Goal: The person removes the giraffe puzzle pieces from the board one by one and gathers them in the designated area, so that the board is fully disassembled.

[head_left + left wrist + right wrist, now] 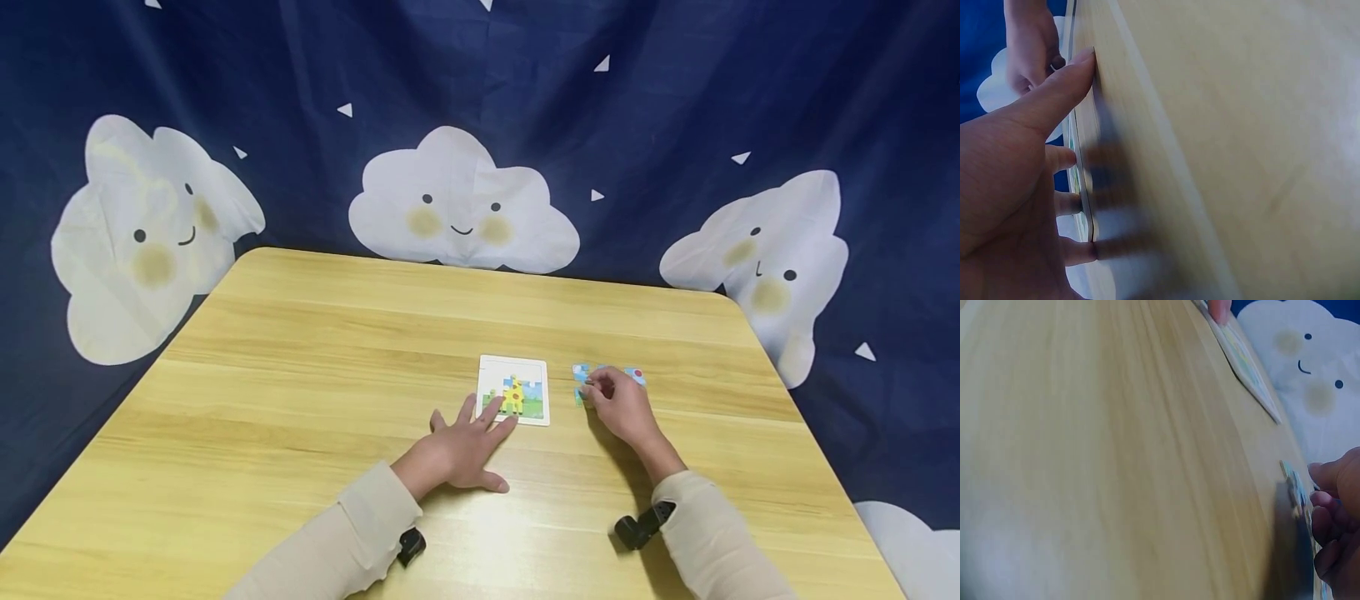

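A white-framed puzzle board point(512, 362) lies on the table, partly filled with a picture of a yellow giraffe on green grass under blue sky. My left hand point(463, 452) has its fingers spread, the fingertips resting on the board's near edge. To the right of the board, my right hand point(624, 406) pinches a small puzzle piece between thumb and curled fingers; the piece is mostly hidden. Loose puzzle pieces point(636, 375), blue with a red spot, lie beneath and around that hand. In the right wrist view, the right fingers point(1329, 515) hover close over the pieces.
The wooden table point(337, 333) has rounded far corners. Behind it hangs a dark blue curtain point(300, 67) with smiling white clouds. A black wrist camera point(636, 530) sits at the right sleeve, another point(411, 547) at the left.
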### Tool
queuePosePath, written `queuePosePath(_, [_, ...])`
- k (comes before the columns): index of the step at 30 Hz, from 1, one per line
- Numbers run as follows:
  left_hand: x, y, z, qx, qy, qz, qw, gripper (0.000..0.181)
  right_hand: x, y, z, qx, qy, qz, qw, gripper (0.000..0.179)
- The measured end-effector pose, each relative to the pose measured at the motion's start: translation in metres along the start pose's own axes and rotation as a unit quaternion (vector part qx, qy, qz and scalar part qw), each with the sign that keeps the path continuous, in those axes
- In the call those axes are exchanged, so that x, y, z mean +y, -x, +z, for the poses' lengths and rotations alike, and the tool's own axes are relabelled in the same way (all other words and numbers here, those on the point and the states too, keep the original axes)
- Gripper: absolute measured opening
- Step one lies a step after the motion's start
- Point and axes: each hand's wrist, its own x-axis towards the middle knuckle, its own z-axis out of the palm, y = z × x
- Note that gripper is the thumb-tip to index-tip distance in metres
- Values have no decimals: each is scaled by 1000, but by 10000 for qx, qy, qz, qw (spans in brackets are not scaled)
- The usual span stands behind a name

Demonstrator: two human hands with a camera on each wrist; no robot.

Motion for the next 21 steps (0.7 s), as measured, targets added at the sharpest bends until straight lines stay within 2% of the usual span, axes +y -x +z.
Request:
queuePosePath(6, [0,0,-1,-20,-9,1,10000,91,-11,-4,8,38,-102,-83,9999,22])
queuePosePath(12, [0,0,-1,-46,1,-39,10000,91,-24,-10,15,-114,-146,-348,9992,21])
queuePosePath(21, [0,0,-1,-46,-9,-1,10000,91,-40,-11,28,-369,-214,-426,9982,22])
